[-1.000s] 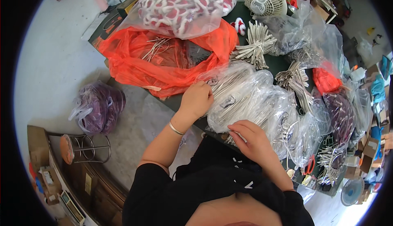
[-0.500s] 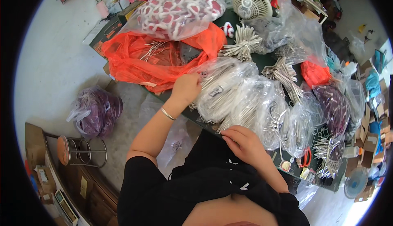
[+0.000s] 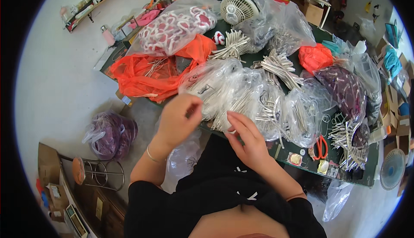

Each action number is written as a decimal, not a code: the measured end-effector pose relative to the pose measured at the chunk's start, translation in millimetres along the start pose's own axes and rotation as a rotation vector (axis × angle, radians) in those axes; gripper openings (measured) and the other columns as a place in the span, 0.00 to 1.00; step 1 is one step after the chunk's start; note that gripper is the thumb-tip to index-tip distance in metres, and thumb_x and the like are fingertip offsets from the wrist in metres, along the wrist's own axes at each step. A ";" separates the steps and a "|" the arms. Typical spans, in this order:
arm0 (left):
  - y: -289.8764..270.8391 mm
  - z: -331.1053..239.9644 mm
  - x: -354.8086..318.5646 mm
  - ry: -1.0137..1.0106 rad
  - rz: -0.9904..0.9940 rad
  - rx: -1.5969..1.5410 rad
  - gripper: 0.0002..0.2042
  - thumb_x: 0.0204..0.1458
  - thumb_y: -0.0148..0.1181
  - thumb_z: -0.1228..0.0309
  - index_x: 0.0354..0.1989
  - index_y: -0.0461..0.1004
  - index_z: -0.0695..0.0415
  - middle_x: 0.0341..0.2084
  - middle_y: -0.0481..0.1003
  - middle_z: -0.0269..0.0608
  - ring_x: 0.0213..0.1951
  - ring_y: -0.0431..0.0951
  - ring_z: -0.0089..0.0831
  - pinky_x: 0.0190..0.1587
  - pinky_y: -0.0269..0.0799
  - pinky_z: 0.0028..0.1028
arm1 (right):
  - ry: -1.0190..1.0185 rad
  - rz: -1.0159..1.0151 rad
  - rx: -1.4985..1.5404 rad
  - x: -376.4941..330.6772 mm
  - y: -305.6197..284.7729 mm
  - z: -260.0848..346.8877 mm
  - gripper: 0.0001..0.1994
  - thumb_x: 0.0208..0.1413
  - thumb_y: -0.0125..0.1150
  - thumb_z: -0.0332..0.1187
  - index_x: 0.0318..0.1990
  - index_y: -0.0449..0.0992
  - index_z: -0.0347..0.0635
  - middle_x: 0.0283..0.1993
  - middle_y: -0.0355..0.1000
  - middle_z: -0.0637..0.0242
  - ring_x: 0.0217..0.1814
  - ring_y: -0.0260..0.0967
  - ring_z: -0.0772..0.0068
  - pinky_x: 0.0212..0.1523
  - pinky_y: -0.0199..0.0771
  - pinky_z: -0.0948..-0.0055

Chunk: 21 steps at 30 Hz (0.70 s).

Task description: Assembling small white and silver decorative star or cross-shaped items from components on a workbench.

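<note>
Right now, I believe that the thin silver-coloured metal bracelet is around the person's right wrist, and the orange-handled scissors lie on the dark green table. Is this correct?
Not entirely: the head view shows the thin silver-coloured bracelet around the wrist of the left hand, not the right. The orange-handled scissors do lie on the dark green table.

The head-worn fisheye looks down and forward; hands (image 3: 250, 145) close below, the bench (image 3: 371, 165) stretching away beyond them; shapes toward the curved dark rim are perhaps distorted.
</note>
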<state>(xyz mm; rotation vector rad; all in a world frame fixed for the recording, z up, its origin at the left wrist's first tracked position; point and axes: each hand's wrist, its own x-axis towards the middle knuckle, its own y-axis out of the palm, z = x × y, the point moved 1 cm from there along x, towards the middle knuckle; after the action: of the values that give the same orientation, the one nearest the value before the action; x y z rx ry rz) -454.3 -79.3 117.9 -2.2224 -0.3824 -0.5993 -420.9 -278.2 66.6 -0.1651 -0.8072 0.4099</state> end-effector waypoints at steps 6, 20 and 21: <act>15.2 -73.3 -21.3 0.372 0.203 -0.039 0.09 0.41 0.60 0.80 0.33 0.73 0.59 0.27 0.73 0.42 0.28 0.74 0.42 0.32 0.71 0.30 | 0.002 0.194 -0.057 -19.5 -36.1 21.9 0.15 0.53 0.60 0.22 0.49 0.71 0.32 0.42 0.73 0.54 0.37 0.74 0.64 0.35 0.75 0.73; 182.8 -98.9 -28.3 0.095 0.597 -0.649 0.10 0.57 0.53 0.77 0.46 0.75 0.62 0.31 0.79 0.37 0.23 0.71 0.16 0.29 0.68 0.17 | 0.473 -1.012 0.977 -111.6 -134.9 -24.6 0.06 0.61 0.54 0.28 0.41 0.75 0.36 0.43 0.72 0.60 0.27 0.63 0.82 0.28 0.65 0.84; 184.2 -98.7 -26.8 -0.088 0.695 -0.739 0.11 0.58 0.52 0.77 0.48 0.74 0.64 0.32 0.79 0.41 0.23 0.73 0.17 0.26 0.67 0.17 | 0.401 -1.038 0.906 -117.5 -139.1 -24.8 0.07 0.61 0.54 0.26 0.43 0.74 0.35 0.40 0.71 0.62 0.29 0.66 0.81 0.29 0.67 0.83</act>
<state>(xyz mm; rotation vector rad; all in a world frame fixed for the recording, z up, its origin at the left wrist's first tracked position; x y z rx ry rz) -423.2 -275.2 47.1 -2.8393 0.6680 -0.2706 -434.9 -453.3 12.7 0.9630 -0.1770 -0.2715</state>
